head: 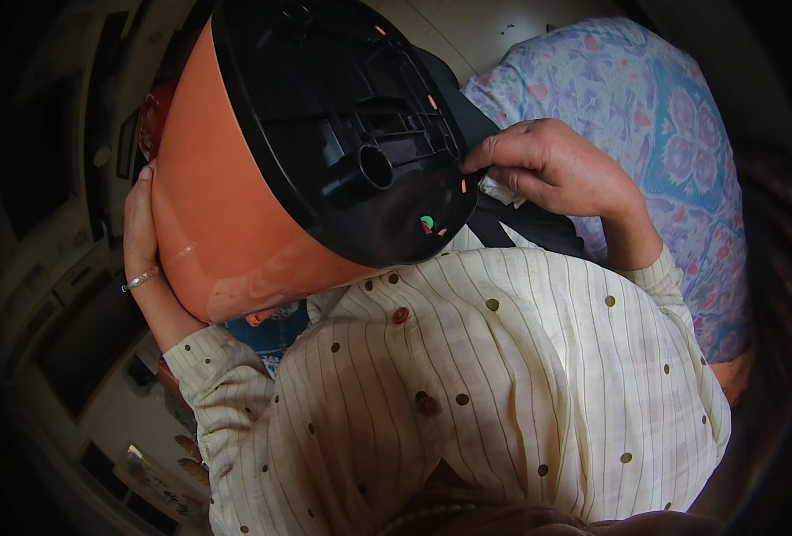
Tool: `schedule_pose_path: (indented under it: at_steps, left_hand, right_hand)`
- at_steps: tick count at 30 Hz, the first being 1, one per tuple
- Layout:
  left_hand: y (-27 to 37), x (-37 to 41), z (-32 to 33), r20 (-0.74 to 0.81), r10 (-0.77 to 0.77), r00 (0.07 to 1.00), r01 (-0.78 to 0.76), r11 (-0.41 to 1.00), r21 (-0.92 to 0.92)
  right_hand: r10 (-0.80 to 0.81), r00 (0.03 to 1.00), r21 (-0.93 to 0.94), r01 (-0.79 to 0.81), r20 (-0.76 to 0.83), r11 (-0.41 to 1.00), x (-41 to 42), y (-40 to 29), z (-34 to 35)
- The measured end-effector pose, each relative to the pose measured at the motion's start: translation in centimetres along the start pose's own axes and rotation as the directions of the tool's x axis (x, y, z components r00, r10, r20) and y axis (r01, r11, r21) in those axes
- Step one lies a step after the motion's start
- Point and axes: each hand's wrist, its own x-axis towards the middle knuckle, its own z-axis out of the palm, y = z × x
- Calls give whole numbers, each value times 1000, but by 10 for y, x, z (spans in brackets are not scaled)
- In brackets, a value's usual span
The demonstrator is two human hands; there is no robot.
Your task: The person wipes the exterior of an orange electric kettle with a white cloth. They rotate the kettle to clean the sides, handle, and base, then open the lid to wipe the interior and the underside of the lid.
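Note:
An orange plastic container point(208, 201) lies tilted on its side before me, its glossy black plastic end point(382, 214) turned up towards me. Hollow round posts, ribs and several small orange tabs show on that black face. A small green and red spot point(427, 224) sits near its lower edge. My left hand point(140, 221), with a bracelet at the wrist, is spread against the orange side and supports it; some fingers are hidden behind. At the black rim, my right hand point(550, 167) pinches a crumpled white cloth or tissue point(502, 190), its fingertips touching the edge.
Purple and blue patterned fabric point(590, 107) bulges out at the right. Black fabric point(536, 231) lies beneath my right hand. A red object point(155, 114) shows behind the container. Pale floor tiles point(449, 27) appear at the top, and dim furniture lines the left side.

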Motion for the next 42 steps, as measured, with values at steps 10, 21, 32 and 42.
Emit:
schedule_pose_path:
  at_steps: [10, 21, 32, 42]
  left_hand:
    - [-11, 4, -5, 8, 25, 1000, -26, 1000, 18]
    - [-11, 6, -6, 48, 33, 998, -31, 999, -37]
    - [-7, 1, -7, 6, -57, 998, 57, 998, -31]
    - [-4, 0, -5, -12, -81, 997, 81, 995, -53]
  right_hand:
    - [-119, 992, 79, 116, 40, 990, 3, 0, -3]
    - [-295, 955, 305, 288, -25, 908, 13, -12, -2]
    - [-435, 901, 370, 405, -4, 836, 9, -23, -11]
    - [-428, 904, 287, 412, -7, 865, 7, -29, -10]
